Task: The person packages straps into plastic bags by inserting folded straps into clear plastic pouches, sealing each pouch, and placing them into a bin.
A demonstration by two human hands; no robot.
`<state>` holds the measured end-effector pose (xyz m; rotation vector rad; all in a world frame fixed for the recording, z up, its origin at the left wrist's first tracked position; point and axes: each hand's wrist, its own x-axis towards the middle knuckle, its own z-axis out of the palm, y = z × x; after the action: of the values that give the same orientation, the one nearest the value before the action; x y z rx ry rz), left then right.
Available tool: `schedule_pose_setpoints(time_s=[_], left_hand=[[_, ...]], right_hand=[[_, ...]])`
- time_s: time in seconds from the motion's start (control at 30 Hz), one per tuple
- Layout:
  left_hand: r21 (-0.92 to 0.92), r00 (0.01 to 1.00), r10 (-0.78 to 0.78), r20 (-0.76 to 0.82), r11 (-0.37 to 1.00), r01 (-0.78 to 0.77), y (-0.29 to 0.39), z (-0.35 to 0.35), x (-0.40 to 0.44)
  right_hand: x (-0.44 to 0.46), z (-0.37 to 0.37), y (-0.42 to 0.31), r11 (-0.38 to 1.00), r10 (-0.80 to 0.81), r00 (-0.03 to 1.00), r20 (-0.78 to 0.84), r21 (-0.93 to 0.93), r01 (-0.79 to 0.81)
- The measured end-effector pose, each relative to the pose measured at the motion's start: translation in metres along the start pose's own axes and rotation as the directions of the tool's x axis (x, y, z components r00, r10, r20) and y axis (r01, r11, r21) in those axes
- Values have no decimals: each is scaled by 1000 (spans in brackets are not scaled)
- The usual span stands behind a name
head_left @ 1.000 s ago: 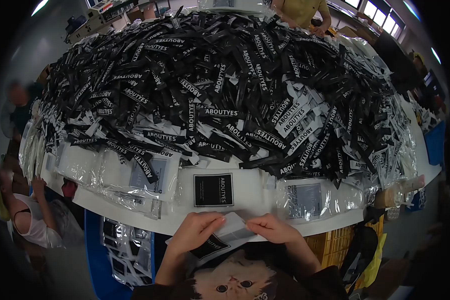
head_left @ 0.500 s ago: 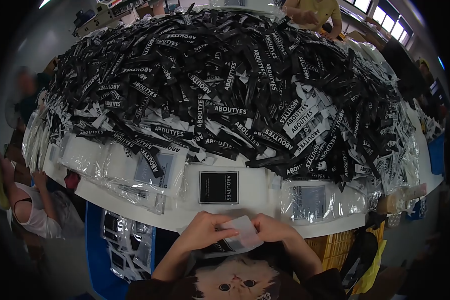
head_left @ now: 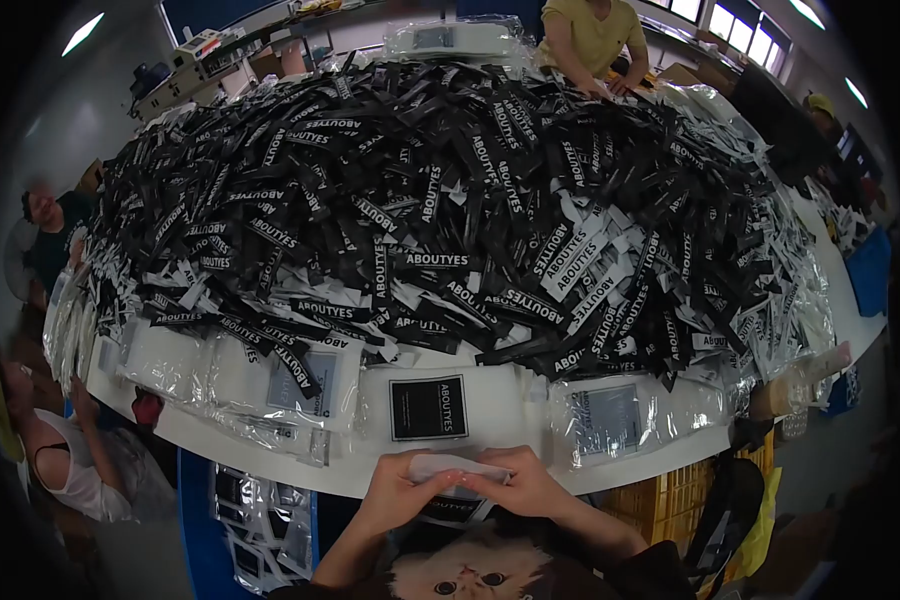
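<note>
My left hand (head_left: 402, 489) and my right hand (head_left: 519, 485) are close together at the table's front edge, thumbs nearly meeting. Between them they pinch the top of a translucent pouch (head_left: 457, 465); its black ABOUTYES label shows below my thumbs. Just beyond the hands lies a stack of white pouches (head_left: 495, 400) with a black label on top. Clear-wrapped packs lie to its left (head_left: 305, 385) and right (head_left: 605, 420). A large heap of black and white ABOUTYES sachets (head_left: 430, 200) rises behind them.
Under the table's front edge (head_left: 340, 480) are a blue bin (head_left: 198, 530) of labelled pouches at left and a yellow crate (head_left: 665, 505) at right. A person in yellow (head_left: 595, 40) works at the far side; two people are at the left. A bottle (head_left: 795, 395) lies at the right edge.
The pouch's top edge has gone from standing up to lying level between my thumbs, and my hands have come closer together. The view has tilted up, showing more of the far side.
</note>
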<state>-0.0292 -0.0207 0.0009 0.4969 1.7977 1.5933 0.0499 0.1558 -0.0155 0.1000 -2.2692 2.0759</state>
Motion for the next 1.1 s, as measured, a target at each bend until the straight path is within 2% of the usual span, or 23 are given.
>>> schedule_pose_setpoints(time_s=[0.03,0.1,0.13,0.2,0.23,0.3,0.37,0.4,0.43,0.47,0.5,0.53,0.57,0.63,0.67,0.73,0.83,0.87,0.93,0.97,1.0,1.03,1.1], left_hand=[[2,1000,1,7,1000,-1,-2,-2,-1],[-19,1000,23,-21,1000,-23,-11,-12,-5],[-18,1000,24,-20,1000,-24,-14,-14,-7],[307,980,174,-91,941,-139,-22,-19,-15],[309,980,175,-90,941,-140,-29,-24,-21],[239,954,27,-298,970,48,-48,-43,-38],[20,934,-157,-322,985,172,-70,-85,-68],[-367,959,-89,-268,930,-17,-116,-113,-99],[-698,970,-3,-241,695,-171,-155,-131,-125],[-702,825,-169,-539,631,-330,-151,-123,-143],[-684,707,-261,-657,601,-413,-140,-112,-154],[-640,564,-343,-751,591,-492,-129,-101,-164],[-628,480,-409,-776,571,-529,-150,-114,-180],[-633,377,-521,-766,506,-586,-206,-142,-217],[-627,329,-569,-754,473,-619,-229,-151,-230],[-620,289,-606,-742,454,-640,-246,-149,-235],[-618,366,-511,-778,516,-593,-220,-111,-192],[-601,409,-440,-799,581,-549,-199,-92,-168],[-484,459,-299,-837,794,-366,-125,-40,-108],[-341,542,-118,-832,879,-332,-109,-17,-87],[-181,626,61,-778,931,-316,-96,0,-67],[-103,743,188,-643,939,-327,-83,11,-48],[54,877,339,-339,938,-342,-58,28,-13]], right_hand=[[0,-1,1,1000,-1,1000,-7,-1,1],[2,-4,2,971,230,973,13,59,-231],[6,-7,-1,972,229,973,12,59,-229],[15,-14,-11,922,342,924,172,-251,-294],[20,-14,-11,923,340,925,171,-250,-293],[34,-11,-10,977,46,975,219,-214,2],[58,-37,-19,902,-131,988,84,-405,154],[72,-56,-17,770,-250,968,-21,-610,186],[86,-74,-9,600,-380,920,-97,-783,165],[97,-88,-3,502,-376,917,-134,-861,80],[104,-98,5,395,-374,912,-169,-919,-8],[106,-103,17,399,-377,911,-167,-917,-3],[110,-108,30,378,-348,929,-127,-926,15],[115,-108,32,376,-256,963,-79,-926,23],[117,-105,27,383,-263,961,-81,-924,27],[117,-103,16,472,-271,954,-128,-881,16],[117,-118,2,484,-311,942,-128,-874,42],[117,-125,-10,515,-305,937,-168,-857,14],[116,-149,-24,405,-191,980,-58,-914,25],[114,-160,-24,394,-88,996,-10,-919,25],[110,-167,-21,308,-36,999,35,-950,44],[105,-171,-15,223,22,997,67,-973,61],[94,-170,-4,113,-58,995,80,-990,86]])
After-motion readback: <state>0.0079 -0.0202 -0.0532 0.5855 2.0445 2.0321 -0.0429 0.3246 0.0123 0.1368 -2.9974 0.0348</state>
